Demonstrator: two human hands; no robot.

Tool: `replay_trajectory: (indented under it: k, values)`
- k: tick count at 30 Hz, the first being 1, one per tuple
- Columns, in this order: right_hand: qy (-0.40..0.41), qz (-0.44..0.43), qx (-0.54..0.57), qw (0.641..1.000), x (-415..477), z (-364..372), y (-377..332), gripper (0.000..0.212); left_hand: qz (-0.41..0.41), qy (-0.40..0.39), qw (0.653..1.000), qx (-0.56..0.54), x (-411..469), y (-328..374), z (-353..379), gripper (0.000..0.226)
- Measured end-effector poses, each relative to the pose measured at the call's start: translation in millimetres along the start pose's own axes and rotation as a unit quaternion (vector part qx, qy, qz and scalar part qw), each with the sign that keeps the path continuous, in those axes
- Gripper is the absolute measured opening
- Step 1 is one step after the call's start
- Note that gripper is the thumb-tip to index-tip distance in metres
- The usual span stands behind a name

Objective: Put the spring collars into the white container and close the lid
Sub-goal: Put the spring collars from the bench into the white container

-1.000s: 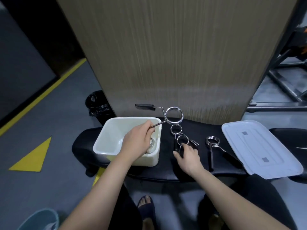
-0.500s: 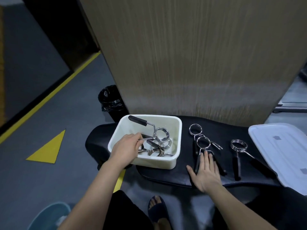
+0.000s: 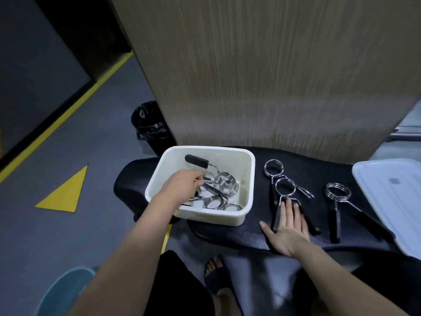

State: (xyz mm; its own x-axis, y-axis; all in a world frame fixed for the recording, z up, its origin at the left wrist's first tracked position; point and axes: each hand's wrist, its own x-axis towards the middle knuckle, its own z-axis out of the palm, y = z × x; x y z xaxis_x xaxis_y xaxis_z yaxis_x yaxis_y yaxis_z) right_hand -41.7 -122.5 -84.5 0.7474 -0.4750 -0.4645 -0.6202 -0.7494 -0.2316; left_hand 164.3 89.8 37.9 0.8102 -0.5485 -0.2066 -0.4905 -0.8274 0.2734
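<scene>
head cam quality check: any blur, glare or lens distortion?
Head view: dim, soft light; wood panel smeared by motion blur; wide-angle bend toward the frame edges; small glints on the spring collars in the white container; both hands fairly sharp.

Left hand (image 3: 182, 188): bare, no glove, ring or watch. Right hand (image 3: 288, 231): bare, same. Both forearms bare up to lower edge of frame, no sleeve visible. Dark trousers (image 3: 180, 290) at lower centre. Dark open-toe sandal (image 3: 215, 278) on foot, toes exposed.
</scene>
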Motion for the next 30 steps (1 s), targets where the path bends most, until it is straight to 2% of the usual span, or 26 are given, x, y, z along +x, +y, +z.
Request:
replay_trajectory:
  k: [3, 7, 10, 13, 17, 19, 22, 24, 26, 28, 30]
  values:
    - [-0.003, 0.001, 0.005, 1.0, 0.2, 1.2, 0.7, 0.096, 0.008, -0.036, 0.999, -0.002, 13.0, 0.5, 7.5, 0.019]
    - [-0.008, -0.002, 0.008, 1.0, 0.1, 0.0, 1.1, 0.096, 0.005, -0.104, 0.988, -0.111, 14.1, -1.8, 11.0, 0.016]
    - [-0.01, -0.001, 0.008, 1.0, -0.7, -0.4, 1.0, 0.096, 0.037, -0.158, 0.984, -0.076, 14.8, 3.2, 15.3, 0.016]
    - [-0.013, -0.002, 0.003, 1.0, -1.2, -1.9, 0.1, 0.096, 0.027, -0.167, 0.985, -0.027, 26.2, 9.4, 23.4, 0.016]
    - [-0.016, -0.004, 0.003, 1.0, -2.5, -3.3, -0.7, 0.095, 0.006, -0.108, 0.994, 0.029, 36.6, 16.1, 26.4, 0.029]
    - [-0.015, -0.005, 0.005, 1.0, -2.6, -3.1, -0.6, 0.095, -0.003, -0.103, 0.994, 0.025, 35.6, 17.9, 26.7, 0.025]
    - [-0.018, -0.008, 0.009, 1.0, -2.5, -3.2, 0.3, 0.095, -0.018, -0.113, 0.991, 0.073, 31.0, 17.3, 27.4, 0.011]
    - [-0.018, -0.01, 0.014, 1.0, -2.4, -3.3, 0.8, 0.095, -0.029, -0.088, 0.992, 0.089, 25.8, 19.0, 22.2, 0.015]
    - [-0.017, -0.009, 0.018, 1.0, -2.3, -3.0, 1.4, 0.095, -0.022, -0.039, 0.998, 0.048, 15.8, 22.2, 13.9, 0.021]
    - [-0.014, -0.008, 0.015, 1.0, -1.5, -1.4, 2.4, 0.096, -0.008, 0.013, 0.999, -0.044, -5.0, 30.8, 5.9, 0.026]
    - [-0.018, -0.008, 0.019, 1.0, -1.4, -0.2, 2.6, 0.096, 0.012, 0.007, 0.992, -0.122, -29.5, 44.0, 2.9, 0.034]
